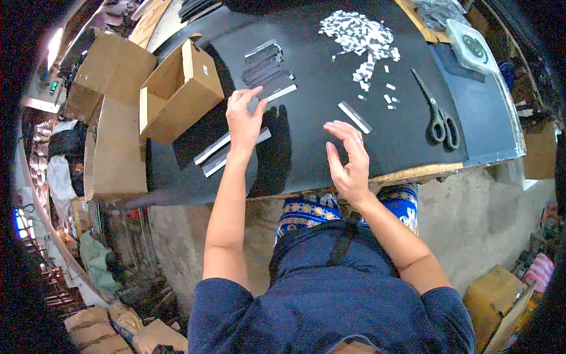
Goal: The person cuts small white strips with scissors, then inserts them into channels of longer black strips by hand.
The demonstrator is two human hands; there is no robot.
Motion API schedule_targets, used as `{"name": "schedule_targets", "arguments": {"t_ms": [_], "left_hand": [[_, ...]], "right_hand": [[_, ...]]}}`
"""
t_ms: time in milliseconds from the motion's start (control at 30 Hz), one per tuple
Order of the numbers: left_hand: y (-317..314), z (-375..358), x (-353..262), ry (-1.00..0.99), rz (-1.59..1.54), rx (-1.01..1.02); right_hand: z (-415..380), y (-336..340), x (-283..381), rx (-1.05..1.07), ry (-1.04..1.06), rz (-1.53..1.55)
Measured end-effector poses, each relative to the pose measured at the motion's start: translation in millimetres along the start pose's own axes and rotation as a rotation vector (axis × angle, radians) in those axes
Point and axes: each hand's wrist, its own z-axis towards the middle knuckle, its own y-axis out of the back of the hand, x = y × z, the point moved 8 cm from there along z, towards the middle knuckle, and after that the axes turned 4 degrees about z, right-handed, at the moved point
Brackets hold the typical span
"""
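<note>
My left hand (243,118) is over the black tabletop, thumb and index finger apart. Its fingertips are right at the end of a dark strip with a white edge (281,93), at the near side of a stack of similar strips (263,66). Below that hand, two longer white-edged strips (212,148) lie slantwise, partly covered by the wrist. My right hand (351,158) hovers at the table's front with fingers curved and thumb apart, nothing between them. Just beyond its fingertips lies a single short strip (355,117), dark with a white edge.
A heap of small black-and-white pieces (362,41) spreads at the back, several scattered nearer. Black-handled scissors (439,115) lie at right. An open cardboard box (197,82) stands at left. A plastic container (470,46) sits at the far right corner.
</note>
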Motion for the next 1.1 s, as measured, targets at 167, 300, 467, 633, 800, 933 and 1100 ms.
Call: {"name": "schedule_targets", "arguments": {"t_ms": [167, 300, 467, 633, 800, 933, 1100], "left_hand": [[40.0, -23.1, 6.4, -0.022, 0.009, 0.102], [67.6, -43.6, 18.9, 0.047, 0.024, 0.119], [75.2, -66.1, 26.2, 0.059, 0.055, 0.176], [73.2, -77.3, 25.4, 0.034, 0.096, 0.246], [69.5, -82.8, 28.8, 0.005, 0.076, 0.265], [71.0, -83.3, 28.2, 0.041, 0.051, 0.222], [68.0, -82.8, 32.8, -0.015, 0.048, 0.221]], "right_hand": [[6.9, 7.6, -1.4, 0.343, 0.051, -0.442], [10.1, 34.8, -1.2, 0.391, 0.041, -0.589], [11.3, 50.5, 2.7, 0.429, 0.041, -0.736], [4.3, 62.2, -9.3, 0.419, -0.002, -0.756], [-5.8, 52.4, -8.9, 0.542, 0.059, -0.843], [-15.2, 43.9, -17.7, 0.585, 0.065, -0.872], [-10.2, 31.6, -19.3, 0.591, 0.138, -0.842]]}}
